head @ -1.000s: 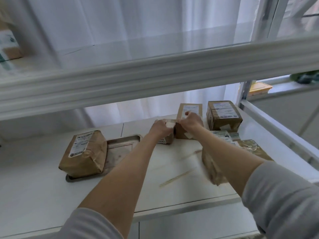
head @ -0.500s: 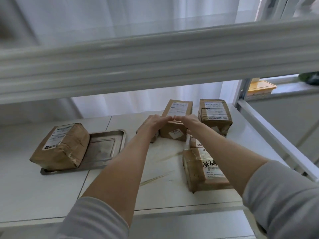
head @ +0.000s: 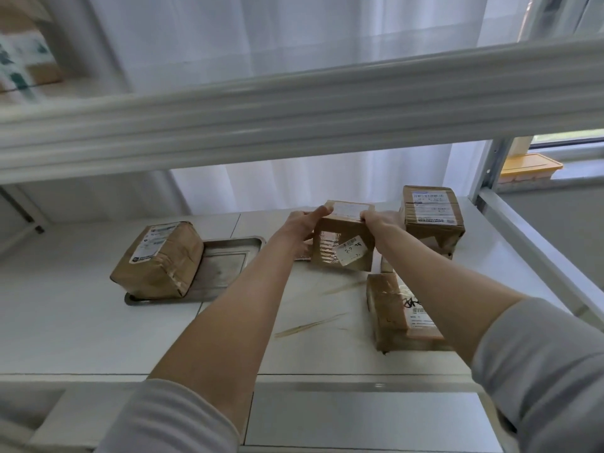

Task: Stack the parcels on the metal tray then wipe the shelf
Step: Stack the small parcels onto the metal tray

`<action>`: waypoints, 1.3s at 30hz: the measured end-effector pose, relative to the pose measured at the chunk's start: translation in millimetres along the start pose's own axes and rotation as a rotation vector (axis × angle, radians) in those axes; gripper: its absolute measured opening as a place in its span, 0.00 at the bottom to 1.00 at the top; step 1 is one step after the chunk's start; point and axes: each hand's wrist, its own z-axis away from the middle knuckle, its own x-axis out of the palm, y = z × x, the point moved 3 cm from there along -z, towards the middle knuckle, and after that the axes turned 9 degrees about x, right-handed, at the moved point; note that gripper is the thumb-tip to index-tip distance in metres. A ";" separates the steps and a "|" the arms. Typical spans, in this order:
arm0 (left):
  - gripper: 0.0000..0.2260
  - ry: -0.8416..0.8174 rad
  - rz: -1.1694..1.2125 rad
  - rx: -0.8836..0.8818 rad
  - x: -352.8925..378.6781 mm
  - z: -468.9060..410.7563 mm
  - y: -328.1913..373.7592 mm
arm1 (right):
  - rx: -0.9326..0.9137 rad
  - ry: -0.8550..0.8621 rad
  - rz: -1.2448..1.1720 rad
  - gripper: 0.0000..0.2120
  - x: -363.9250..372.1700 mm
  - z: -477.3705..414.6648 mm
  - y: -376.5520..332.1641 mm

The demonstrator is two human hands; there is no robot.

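the small brown parcel (head: 343, 243) with a white sticker on its near face sits to the right of the metal tray (head: 225, 266), tipped so its labelled top leans away. whether its lower edge touches the shelf (head: 81, 322) cannot be told. both grips hold it: the left grip (head: 302, 223) has fingers curled over the top left corner, and the right grip (head: 380, 220) clasps the top right corner.

the tray lies flat on the shelf, its right half bare. a larger paper-wrapped parcel (head: 160, 259) rests on its left end, overhanging the near left rim.

further right of the tray than the held parcel, a taped box (head: 431, 217) with a white label stands at the back of the shelf. a flat parcel with black scrawl (head: 398, 315) lies right of the tray and nearer the front edge, partly under the right forearm. 2 pale brown streaks (head: 310, 323) mark the shelf between it and the tray.

above the tray runs the blurred white edge of the upper shelf (head: 294, 116), with a white curtain (head: 294, 44) behind. far right of the tray, past the rack post, a yellow-lidded container (head: 529, 166) sits on a sill.
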 end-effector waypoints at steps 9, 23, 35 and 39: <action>0.17 0.008 0.215 0.041 -29.3 17.0 19.9 | -0.226 0.118 -0.018 0.13 6.3 51.4 -33.8; 0.22 0.107 0.064 -0.015 -136.0 38.9 -0.1 | -0.137 -0.217 -0.123 0.06 96.7 88.7 -22.3; 0.33 0.134 -0.082 0.073 -167.1 46.9 -17.2 | -0.090 -0.418 -0.041 0.15 138.8 100.0 -7.9; 0.48 0.205 -0.347 0.124 -167.7 49.1 -12.4 | -0.080 -0.472 0.058 0.30 149.3 107.1 -6.6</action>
